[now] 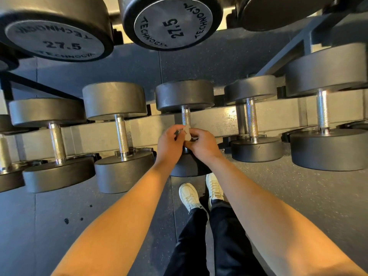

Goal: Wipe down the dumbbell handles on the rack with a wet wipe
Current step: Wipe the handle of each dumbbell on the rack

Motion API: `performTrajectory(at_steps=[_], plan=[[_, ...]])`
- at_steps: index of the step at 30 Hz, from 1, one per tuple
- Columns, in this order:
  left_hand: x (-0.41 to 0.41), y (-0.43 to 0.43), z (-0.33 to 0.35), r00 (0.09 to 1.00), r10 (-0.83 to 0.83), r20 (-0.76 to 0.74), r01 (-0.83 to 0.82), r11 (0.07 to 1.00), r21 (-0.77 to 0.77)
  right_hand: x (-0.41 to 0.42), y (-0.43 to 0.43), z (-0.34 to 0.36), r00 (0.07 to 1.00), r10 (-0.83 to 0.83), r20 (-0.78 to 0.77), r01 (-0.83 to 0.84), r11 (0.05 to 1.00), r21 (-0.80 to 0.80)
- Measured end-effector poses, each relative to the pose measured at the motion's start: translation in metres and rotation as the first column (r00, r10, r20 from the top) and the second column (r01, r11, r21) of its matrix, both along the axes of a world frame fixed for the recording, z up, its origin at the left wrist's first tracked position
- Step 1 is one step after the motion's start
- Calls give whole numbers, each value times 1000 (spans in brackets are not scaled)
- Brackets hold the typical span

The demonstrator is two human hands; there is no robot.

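A small white wet wipe (187,132) is pinched between my left hand (171,143) and my right hand (202,145), whose fingers curl round it. Both hands sit over the near end of the middle dumbbell's knurled steel handle (185,116), hiding its lower part and much of its near head. Whether the wipe touches the handle I cannot tell. Other dumbbells lie on the lower rack rail (151,128), with handles to the left (121,134) and to the right (252,118).
Two large 27.5 dumbbell heads (173,22) on the upper tier overhang close above. More dumbbells fill the lower tier at far left (56,142) and far right (322,111). My white shoes (189,196) stand on the dark rubber floor just below the rack.
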State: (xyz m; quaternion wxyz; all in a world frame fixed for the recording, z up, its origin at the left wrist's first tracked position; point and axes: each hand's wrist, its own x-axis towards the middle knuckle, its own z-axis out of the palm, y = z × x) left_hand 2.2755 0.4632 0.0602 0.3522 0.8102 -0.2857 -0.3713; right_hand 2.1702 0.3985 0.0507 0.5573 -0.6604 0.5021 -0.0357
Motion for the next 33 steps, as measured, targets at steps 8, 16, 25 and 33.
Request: performTrajectory(at_steps=[8,16,25,33], plan=[[3,-45,-16,996,62,59,-60,998,-33,2,4,2,969,-165,-183,146,983,-114],[9,-41,-16,984,-110,139,82,978,194,0,7,-8,938,-307,-161,292,950,-110],[16,-31,-21,957,-276,-85,276,783,558,-1,3,-9,929,-298,-219,268,951,-157],[17,-18,-12,954,-278,-113,297,827,476,-2,6,-6,928,-333,-169,305,937,-172]])
